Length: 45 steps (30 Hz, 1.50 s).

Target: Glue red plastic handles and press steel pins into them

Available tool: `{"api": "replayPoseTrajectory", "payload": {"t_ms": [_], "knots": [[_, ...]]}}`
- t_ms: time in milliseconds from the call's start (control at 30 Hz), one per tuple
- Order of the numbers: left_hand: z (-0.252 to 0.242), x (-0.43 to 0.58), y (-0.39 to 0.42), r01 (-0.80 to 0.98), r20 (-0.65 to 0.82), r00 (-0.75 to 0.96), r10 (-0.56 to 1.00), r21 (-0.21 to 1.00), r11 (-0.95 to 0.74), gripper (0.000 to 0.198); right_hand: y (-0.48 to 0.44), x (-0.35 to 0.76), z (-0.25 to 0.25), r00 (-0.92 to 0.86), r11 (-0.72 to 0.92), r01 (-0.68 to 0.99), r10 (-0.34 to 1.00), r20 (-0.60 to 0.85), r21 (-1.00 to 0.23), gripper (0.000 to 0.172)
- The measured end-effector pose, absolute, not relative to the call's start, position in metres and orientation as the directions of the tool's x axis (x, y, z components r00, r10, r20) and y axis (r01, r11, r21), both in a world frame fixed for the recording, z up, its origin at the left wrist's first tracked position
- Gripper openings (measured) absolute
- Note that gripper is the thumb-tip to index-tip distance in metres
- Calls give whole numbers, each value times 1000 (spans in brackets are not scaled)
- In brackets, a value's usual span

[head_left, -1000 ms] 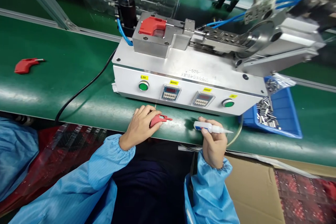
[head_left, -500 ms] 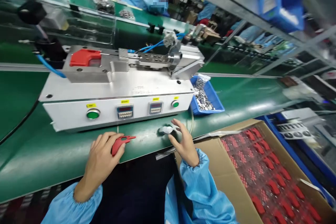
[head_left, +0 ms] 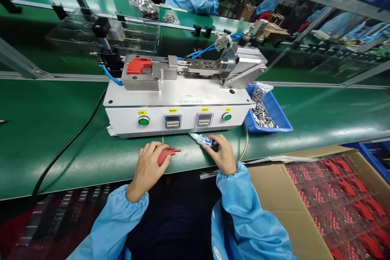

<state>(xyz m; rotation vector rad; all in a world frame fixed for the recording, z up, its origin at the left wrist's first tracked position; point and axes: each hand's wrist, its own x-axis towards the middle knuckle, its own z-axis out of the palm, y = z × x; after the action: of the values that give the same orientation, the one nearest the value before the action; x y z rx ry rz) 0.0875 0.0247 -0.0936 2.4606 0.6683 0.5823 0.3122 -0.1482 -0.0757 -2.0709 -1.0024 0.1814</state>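
Grasping red part (head_left: 166,155) in left grip (head_left: 151,163), just in front of machine (head_left: 127,122), at green bench (head_left: 323,109). Grasping white bottle (head_left: 204,140) in right grip (head_left: 224,155), between thumb and fingers, near lower edge of machine. Limited on far side by machine face, on near side by front edge of bench, with only a narrow strip of room between. Open between both grips for a short span along that strip. Wider at left, beyond black cable (head_left: 70,140), and at right, beyond blue bin (head_left: 284,127) of metal pins. Restricted just right of right grip by pale tube (head_left: 246,142). Aligned, in long axis of red part, roughly along machine face, with slim tip pointing right, toward right grip. Slanted, in long axis of bottle, with nozzle pointing left and away, toward machine base.
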Motion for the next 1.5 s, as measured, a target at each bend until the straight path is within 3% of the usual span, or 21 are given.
{"api": "replayPoseTrajectory", "payload": {"t_ms": [267,433,567,667,800,933,1067,1233,1367,1433,1500], "knots": [[-91,88,26,374,216,782,585,588,-717,22,-159,312,-69,630,-228,582,734,255,-781,38],[-90,89,26,372,226,778,586,586,-720,21,-162,313,-66,523,-284,720,822,226,-632,30],[-89,90,26,361,245,778,579,580,-731,20,-148,311,-67,482,-314,782,853,202,-539,38],[-89,90,25,367,251,772,584,575,-732,20,-141,308,-65,447,-311,800,880,163,-513,29],[-88,90,26,376,243,769,591,576,-726,19,-147,307,-61,477,-251,710,859,187,-658,23],[-89,90,27,380,234,772,591,576,-724,21,-152,312,-69,693,-184,490,676,252,-852,33],[-92,90,27,379,234,770,593,580,-721,21,-143,319,-87,809,-173,405,526,263,-898,43],[-92,87,29,400,243,744,623,585,-706,20,-139,320,-95,797,-288,525,498,343,-801,51],[-93,79,38,425,243,725,645,579,-696,21,-147,301,-90,716,-319,697,365,595,-642,60],[-93,75,42,425,248,722,646,578,-697,21,-150,286,-88,629,-316,775,314,711,-547,48],[-93,73,44,429,249,720,647,573,-698,21,-150,271,-87,567,-276,824,416,711,-495,31]]}}
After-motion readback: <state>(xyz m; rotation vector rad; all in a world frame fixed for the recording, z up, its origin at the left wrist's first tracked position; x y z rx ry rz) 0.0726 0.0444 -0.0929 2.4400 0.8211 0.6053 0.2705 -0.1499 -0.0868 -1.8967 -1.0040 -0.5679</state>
